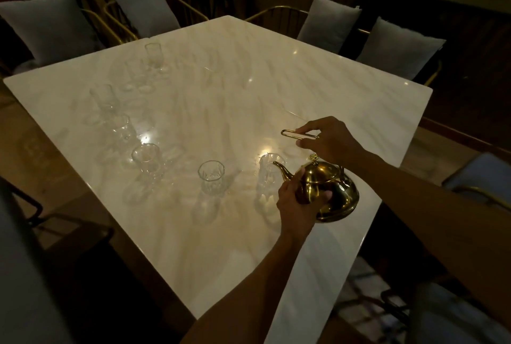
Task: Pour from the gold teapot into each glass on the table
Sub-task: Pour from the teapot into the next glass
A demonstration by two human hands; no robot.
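The gold teapot (327,191) stood low at the near right edge of the white marble table (221,247), its spout (282,169) turned toward the nearest glass (269,175) and just beside that glass's rim. The right hand (329,139) pinched the raised wire handle (300,134) between fingers and thumb; the left hand (297,200) was curled against the pot's body, steadying it from the near side. Whether the base rested on the table or hung just clear could not be told. No stream was visible at the spout, and the dim light left the level in each glass uncertain. In my judgement, the first pour was being set up: the spout tip should be brought over the rim before tipping, the tilt made slowly with the left hand guiding the body, and the lid knob (313,156) watched, since nothing held the lid down. A second glass (211,176) and a third glass (146,158) stood further left, with more glasses in a loose row toward the far left corner, near one another, so the spout risked clipping a neighbour. Cushioned chairs (330,23) ringed the table.
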